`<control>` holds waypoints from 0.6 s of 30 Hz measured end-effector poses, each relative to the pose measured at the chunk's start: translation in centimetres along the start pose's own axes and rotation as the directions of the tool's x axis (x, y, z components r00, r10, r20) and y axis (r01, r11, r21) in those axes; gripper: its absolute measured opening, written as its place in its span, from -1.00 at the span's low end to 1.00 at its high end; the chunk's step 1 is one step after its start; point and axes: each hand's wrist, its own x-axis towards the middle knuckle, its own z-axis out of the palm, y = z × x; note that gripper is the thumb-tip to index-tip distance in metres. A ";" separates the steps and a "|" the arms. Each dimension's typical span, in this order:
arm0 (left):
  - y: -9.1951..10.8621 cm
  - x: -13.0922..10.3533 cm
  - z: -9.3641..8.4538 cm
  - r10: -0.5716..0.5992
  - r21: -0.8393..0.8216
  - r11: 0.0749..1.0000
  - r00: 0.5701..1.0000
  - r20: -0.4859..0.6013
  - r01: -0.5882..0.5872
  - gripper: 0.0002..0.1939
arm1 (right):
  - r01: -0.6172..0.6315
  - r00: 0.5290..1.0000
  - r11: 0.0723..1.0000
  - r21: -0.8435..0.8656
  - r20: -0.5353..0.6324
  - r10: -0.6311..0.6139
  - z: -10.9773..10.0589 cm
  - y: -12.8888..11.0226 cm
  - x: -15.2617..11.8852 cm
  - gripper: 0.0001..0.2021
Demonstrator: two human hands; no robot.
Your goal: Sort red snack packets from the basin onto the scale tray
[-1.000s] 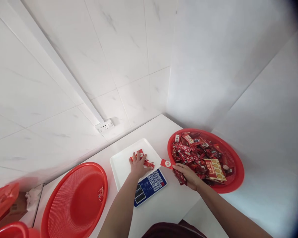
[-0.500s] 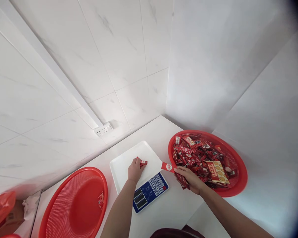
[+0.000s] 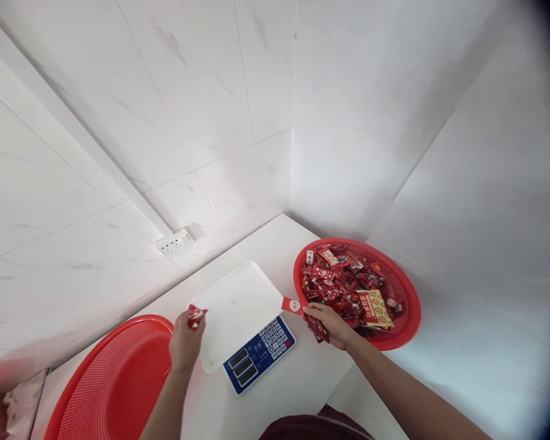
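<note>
My left hand [image 3: 186, 344] is closed on a small red snack packet [image 3: 196, 316], raised between the weighing scale's white tray [image 3: 242, 299] and the left red basket [image 3: 91, 373]. Several red snack packets [image 3: 316, 328] are gripped in my right hand [image 3: 330, 324], with one flat red packet [image 3: 292, 305] sticking out toward the tray. That hand is at the near-left rim of the right red basket [image 3: 415, 305], which is heaped with red packets. Below the tray is the scale's blue keypad panel [image 3: 260, 354]; its displays look dark.
Both baskets and the scale stand on a white table [image 3: 284, 391] in a tiled corner. A power socket [image 3: 174, 242] is fixed to the wall behind. At the lower left edge is a crumpled pale plastic bag [image 3: 25, 400].
My left hand has lifted the snack packet from the scale tray and moved left, near the left basket. My right hand stays by the right basket with its packets. The view has shifted.
</note>
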 end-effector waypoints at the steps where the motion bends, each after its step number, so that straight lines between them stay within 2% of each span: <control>1: -1.3 -0.3 -1.1 -0.060 0.036 0.997 0.998 -0.021 0.061 -0.69 | -0.003 1.000 1.000 0.001 -0.003 0.003 0.0 0.0 0.0 -0.73; 5: -5.7 -2.0 -4.1 -0.264 0.135 0.955 0.964 -0.016 0.263 -0.51 | -0.001 1.000 0.999 -0.036 -0.006 0.001 0.2 -0.1 -0.1 -0.74; 7: -6.7 -2.8 -4.5 -0.303 0.142 0.944 0.953 0.021 0.297 -0.39 | -0.001 1.000 0.997 -0.072 0.008 0.001 0.6 0.0 -0.2 -0.75; 9: -6.8 -3.3 -4.1 -0.294 0.147 0.946 0.956 0.007 0.290 -0.30 | -0.015 0.999 0.995 -0.094 0.034 0.018 1.3 0.2 -0.3 -0.75; 12: -5.0 -3.8 -2.9 -0.219 0.135 0.963 0.970 -0.104 0.232 -0.33 | -0.058 0.993 0.992 -0.116 0.095 0.069 2.7 0.4 -0.6 -0.73; 14: -2.6 -4.2 -2.1 -0.157 -0.003 0.988 0.984 -0.078 0.158 -0.43 | -0.084 0.984 0.987 -0.134 0.144 0.104 3.6 0.5 -0.9 -0.72; 15: -1.2 -4.6 -1.7 -0.129 -0.137 0.982 0.992 -0.002 0.127 -0.48 | -0.088 0.980 0.987 -0.137 0.167 0.111 4.1 0.5 -1.0 -0.72; 16: 0.4 -5.1 -1.4 -0.124 -0.289 0.945 0.985 0.119 0.154 -0.53 | -0.084 0.976 0.987 -0.136 0.190 0.110 4.5 0.5 -1.1 -0.72; 18: 3.7 -6.3 -1.1 -0.056 -0.549 0.793 0.929 0.365 0.263 -0.55 | -0.063 0.967 0.990 -0.124 0.238 0.091 5.3 0.3 -1.3 -0.73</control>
